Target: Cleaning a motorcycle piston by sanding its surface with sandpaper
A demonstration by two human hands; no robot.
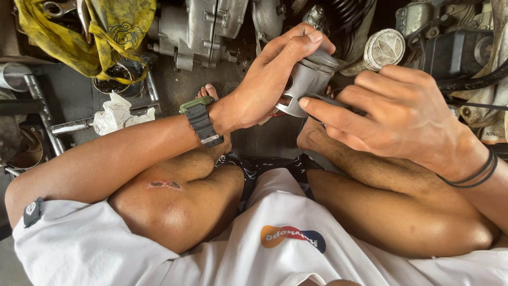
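The left hand (pixel 264 87) is wrapped around a grey metal piston (pixel 308 79), fingertips over its ringed crown, holding it in the air above the person's crossed legs. The right hand (pixel 397 114) touches the piston's lower skirt with its forefinger tip, its other fingers curled loosely; whether it pinches anything there is unclear. Just behind the piston lies a grey engine casing (pixel 198 32). Right of the piston stands a round white-capped part (pixel 383 48). Well left of the piston lie a crumpled white rag (pixel 116 114) and a yellow cloth (pixel 100 32).
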